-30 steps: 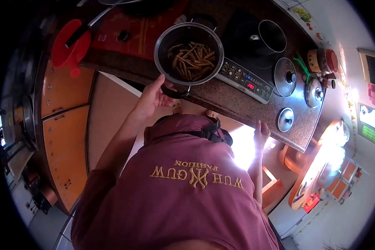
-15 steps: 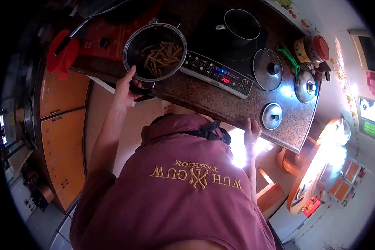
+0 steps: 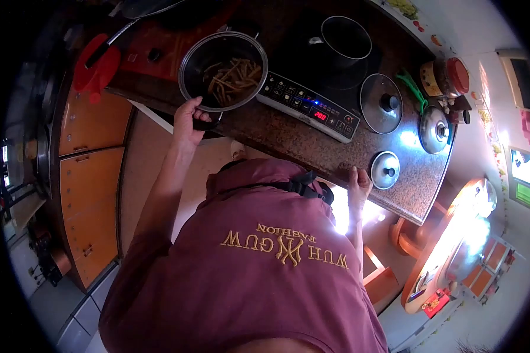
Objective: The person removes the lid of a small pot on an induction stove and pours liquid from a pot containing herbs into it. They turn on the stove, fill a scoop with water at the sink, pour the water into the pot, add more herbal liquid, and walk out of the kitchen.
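My left hand (image 3: 189,120) is closed around the near handle of a dark pot (image 3: 190,76) with a metal rim. Brown, stick-like pieces (image 3: 232,79) lie inside the pot, which is at the left of the induction cooker (image 3: 306,110). At the counter's front edge, my right hand (image 3: 359,185) has its fingers curled together; whether anything is in them is hidden. Just beyond that hand, a small glass lid (image 3: 385,170) with a dark knob lies on the counter.
A dark saucepan (image 3: 346,37) stands on the cooker, whose red display is lit. Two larger lids, one glass (image 3: 381,104) and one metal (image 3: 434,130), lie at the right by a green-handled utensil (image 3: 413,91) and a red-lidded jar (image 3: 457,76). A red board (image 3: 94,67) is far left.
The whole view has shifted slightly down and right. My left hand has edged closer around the pot's handle. My right hand stays by the counter edge.
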The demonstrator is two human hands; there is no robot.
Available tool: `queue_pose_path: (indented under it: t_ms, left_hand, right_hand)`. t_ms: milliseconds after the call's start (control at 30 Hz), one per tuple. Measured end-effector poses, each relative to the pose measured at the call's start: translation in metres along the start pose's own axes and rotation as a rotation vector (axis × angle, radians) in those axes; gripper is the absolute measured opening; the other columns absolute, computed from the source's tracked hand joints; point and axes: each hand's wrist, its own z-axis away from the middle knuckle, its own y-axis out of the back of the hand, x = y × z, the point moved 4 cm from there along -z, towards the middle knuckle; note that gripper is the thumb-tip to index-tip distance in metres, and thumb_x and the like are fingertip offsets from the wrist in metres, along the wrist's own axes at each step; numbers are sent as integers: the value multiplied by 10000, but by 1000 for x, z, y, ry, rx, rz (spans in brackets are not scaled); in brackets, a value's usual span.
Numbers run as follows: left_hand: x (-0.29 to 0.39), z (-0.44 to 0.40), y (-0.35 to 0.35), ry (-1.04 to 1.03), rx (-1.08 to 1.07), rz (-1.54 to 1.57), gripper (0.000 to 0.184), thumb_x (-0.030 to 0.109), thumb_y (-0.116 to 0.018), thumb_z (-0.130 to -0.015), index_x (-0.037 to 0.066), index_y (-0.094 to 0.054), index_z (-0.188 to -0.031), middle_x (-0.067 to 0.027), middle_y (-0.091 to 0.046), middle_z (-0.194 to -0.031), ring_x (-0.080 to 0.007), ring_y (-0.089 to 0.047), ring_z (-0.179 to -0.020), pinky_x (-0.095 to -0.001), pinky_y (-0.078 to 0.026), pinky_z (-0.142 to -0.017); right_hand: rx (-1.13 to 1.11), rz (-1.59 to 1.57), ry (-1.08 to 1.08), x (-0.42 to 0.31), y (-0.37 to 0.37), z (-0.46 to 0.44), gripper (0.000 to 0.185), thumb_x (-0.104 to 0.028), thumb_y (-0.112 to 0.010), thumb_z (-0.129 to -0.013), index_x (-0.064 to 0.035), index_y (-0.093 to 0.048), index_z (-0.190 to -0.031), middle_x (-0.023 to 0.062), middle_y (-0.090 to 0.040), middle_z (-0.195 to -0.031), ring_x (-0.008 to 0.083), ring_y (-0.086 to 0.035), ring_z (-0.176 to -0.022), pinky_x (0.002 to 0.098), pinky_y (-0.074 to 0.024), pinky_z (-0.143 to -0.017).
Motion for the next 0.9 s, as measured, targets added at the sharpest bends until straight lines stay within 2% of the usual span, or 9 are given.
queue_pose_path:
  t_ms: [133,333,467,633,900]
  left_hand:
    - [-1,0,1,2,-74,41,182,96,-656,-775,110,-498,-685,22,-368,-597,-127,-394,-529,-280,-357,-515]
    - [-1,1,1,-39,-133,28,202,80,-638,-776,107,-484,-648,24,-361,-565,-121,-386,-495,-269,-343,-482]
    - [4,5,-4,-87,-127,-18,206,70,-638,-776,103,-478,-652,24,-365,-551,-118,-369,-463,-262,-336,-454]
    - [13,16,-12,-119,-72,-49,224,30,-628,-783,101,-460,-653,22,-378,-546,-101,-354,-438,-248,-337,-421]
    - [29,26,-20,-182,-93,-68,200,14,-625,-789,86,-484,-667,20,-404,-546,-94,-369,-438,-242,-343,-413]
  right_hand:
    - [30,-95,-51,0,-8,-5,338,-145,-586,-926,-71,-464,-620,-84,-427,-625,17,-343,-598,207,-269,-512]
    - [44,-19,-50,3,-5,-11,355,-155,-587,-920,-95,-434,-605,-90,-383,-604,18,-292,-564,220,-204,-483]
    - [28,-85,-79,-5,-7,-11,351,-157,-591,-915,-96,-441,-603,-95,-381,-595,17,-290,-550,224,-204,-472]
    - [29,-19,-56,19,2,-14,291,-176,-595,-914,-74,-546,-646,-95,-440,-605,7,-325,-553,208,-225,-481]
    - [3,-118,-124,-1,-3,-12,280,-189,-590,-916,-59,-569,-669,-80,-490,-630,15,-373,-580,202,-279,-511]
